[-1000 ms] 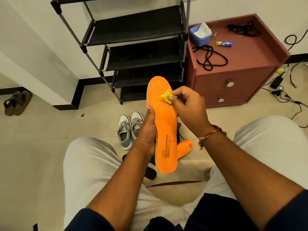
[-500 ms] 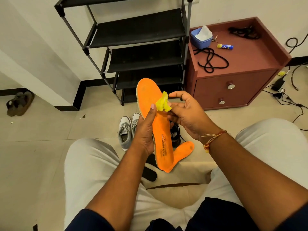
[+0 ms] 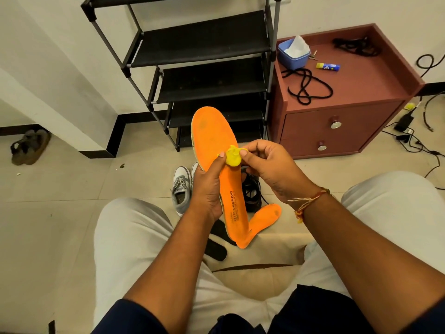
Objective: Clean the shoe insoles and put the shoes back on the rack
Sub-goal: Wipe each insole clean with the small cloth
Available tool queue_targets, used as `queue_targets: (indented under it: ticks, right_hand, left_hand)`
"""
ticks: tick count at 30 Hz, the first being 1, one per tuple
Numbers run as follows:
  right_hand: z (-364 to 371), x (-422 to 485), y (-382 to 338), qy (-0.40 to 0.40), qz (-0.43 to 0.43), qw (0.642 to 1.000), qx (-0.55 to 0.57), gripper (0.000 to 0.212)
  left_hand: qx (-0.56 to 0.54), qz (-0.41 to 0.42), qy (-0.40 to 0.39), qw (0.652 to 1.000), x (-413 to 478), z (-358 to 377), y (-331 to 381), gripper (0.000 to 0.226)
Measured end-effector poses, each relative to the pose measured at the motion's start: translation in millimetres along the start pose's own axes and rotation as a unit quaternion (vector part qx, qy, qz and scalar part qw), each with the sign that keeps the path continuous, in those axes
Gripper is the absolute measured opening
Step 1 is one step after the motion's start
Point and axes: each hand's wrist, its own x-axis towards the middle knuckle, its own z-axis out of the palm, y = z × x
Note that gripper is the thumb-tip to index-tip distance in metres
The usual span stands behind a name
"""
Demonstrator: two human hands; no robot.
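Note:
An orange insole [image 3: 213, 138] stands upright in front of me, gripped along its left edge by my left hand [image 3: 208, 189], whose thumb presses a small yellow cloth [image 3: 233, 157] against it. My right hand [image 3: 269, 165] pinches the same yellow cloth from the right. A second orange insole [image 3: 263, 216] lies on the floor below. Grey sneakers [image 3: 180, 186] stand on the floor behind my left hand, and a dark shoe [image 3: 251, 191] sits partly hidden behind the held insole. The black shoe rack [image 3: 204, 59] stands against the wall with bare shelves.
A maroon bedside cabinet [image 3: 342, 112] right of the rack holds a blue tissue box [image 3: 292, 56], black laces and a small tube. Cables and a charger [image 3: 404, 121] trail on the floor at right. Brown sandals [image 3: 30, 147] lie far left. Black insoles [image 3: 216, 247] lie between my knees.
The insole has tilted and shifted left. My right hand moved from rubbing the cloth on the insole to pinching it together with my left thumb, lower on the insole.

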Motion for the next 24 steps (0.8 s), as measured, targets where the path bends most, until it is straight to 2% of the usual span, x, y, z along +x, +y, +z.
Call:
queue_targets:
  ticks: [2,7,11,16,20,22,24]
  right_hand:
    - [0.1,-0.1,0.5,0.001,0.018,1.000,0.018,0.008]
    - [2.8,-1.3,-1.9,-0.009,0.072,0.988,0.135,0.025]
    - [2.0,-0.4,-1.9,-0.003,0.056,0.984,0.170,0.009]
    - [1.3,1.4,-0.1,-0.012,0.040,0.988,0.148,0.039]
    - [0.8,0.3,-0.3,-0.026,0.032,0.988,0.148,0.024]
    - [2.7,0.3,0.9,-0.007,0.035,0.991,0.131,0.016]
    - [4.9,1.5,2.2,0.024,0.047,0.990,0.132,0.017]
  left_hand:
    - [0.007,0.003,0.007,1.000,1.9,-0.9,-0.9,0.038]
    - [0.004,0.000,0.016,1.000,0.5,-0.9,0.5,0.039]
    - [0.016,0.004,0.035,0.999,1.4,-2.2,0.1,0.035]
    - [-0.016,-0.013,0.052,0.998,0.3,-3.7,4.0,0.020]
    - [-0.014,-0.019,0.073,0.997,0.1,-5.0,6.2,0.015]
    - [-0.022,-0.017,0.077,0.997,-0.5,-5.1,7.8,0.012]
    - [-0.036,-0.016,0.083,0.996,-0.8,-5.6,9.7,0.010]
